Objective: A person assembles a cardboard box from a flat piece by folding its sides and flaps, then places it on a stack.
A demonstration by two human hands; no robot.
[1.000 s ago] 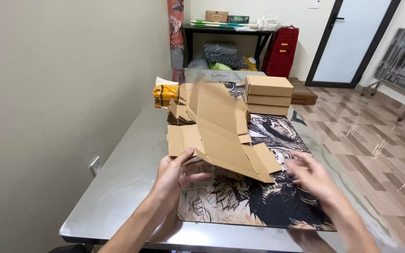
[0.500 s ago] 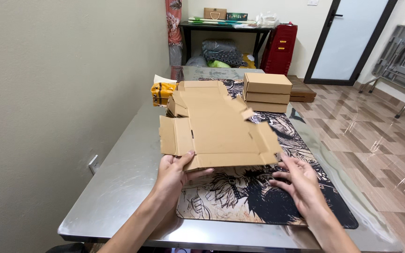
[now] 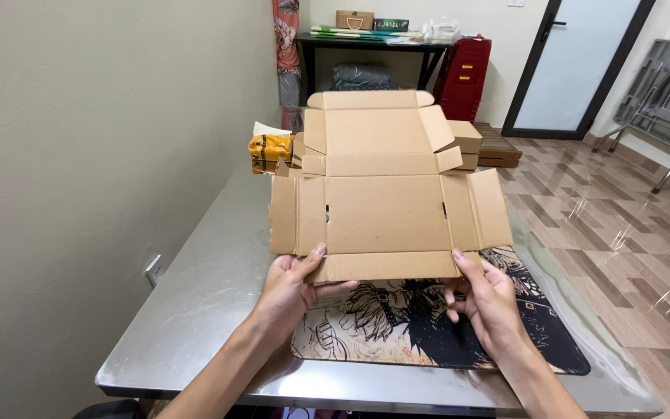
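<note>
Steel worktop (image 3: pixel 195 295) carries a black printed mat (image 3: pixel 397 334); your left hand (image 3: pixel 292 289) and right hand (image 3: pixel 486 299) grip a flat, unfolded brown cardboard box blank (image 3: pixel 385 209) by its near flap, tiled floor (image 3: pixel 622 233) beyond.

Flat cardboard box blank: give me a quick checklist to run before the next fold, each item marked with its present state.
1. Both hands on the near flap of the cardboard blank: left hand, right hand: ok.
2. Blank fully unfolded, panels flat: ok.
3. Blank squared to the person: ok.
4. Printed mat beneath free of objects: ok.
5. Underside of blank undamaged: cannot tell.
6. Yellow packet away from the hands: ok.
</note>
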